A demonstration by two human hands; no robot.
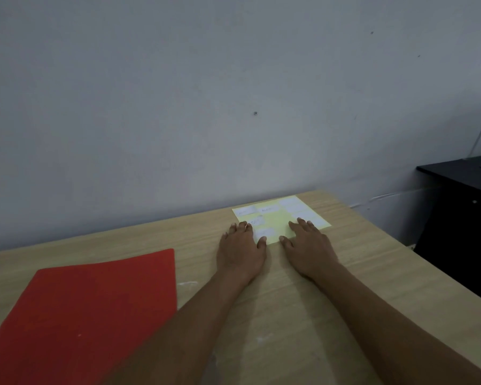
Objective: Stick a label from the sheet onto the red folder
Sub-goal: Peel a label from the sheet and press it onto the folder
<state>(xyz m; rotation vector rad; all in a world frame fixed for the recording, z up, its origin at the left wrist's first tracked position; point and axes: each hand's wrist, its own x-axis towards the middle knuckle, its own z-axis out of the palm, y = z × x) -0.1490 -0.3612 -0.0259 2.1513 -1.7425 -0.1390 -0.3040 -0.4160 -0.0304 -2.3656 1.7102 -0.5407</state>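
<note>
**Both hands flat on the label sheet**

The red folder (86, 309) lies flat at the worktop's (331, 287) left. The left hand (240, 250) and right hand (308, 248), fingers spread, gripping nothing, press the yellow label sheet's (278, 218) near edge.

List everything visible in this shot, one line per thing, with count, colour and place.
table: one, light wood grain, fills the lower half of the view against the wall.
red folder: one, red, lying flat and closed at the near left of the table.
label sheet: one, pale yellow backing with several white labels, flat at the far side of the table near the wall.
wall: one, grey-white, behind the table.
cabinet: one, black, at the right beyond the table.
left hand: one, palm down, fingertips on the sheet's left near part.
right hand: one, palm down, fingers on the sheet's right near part.
</note>
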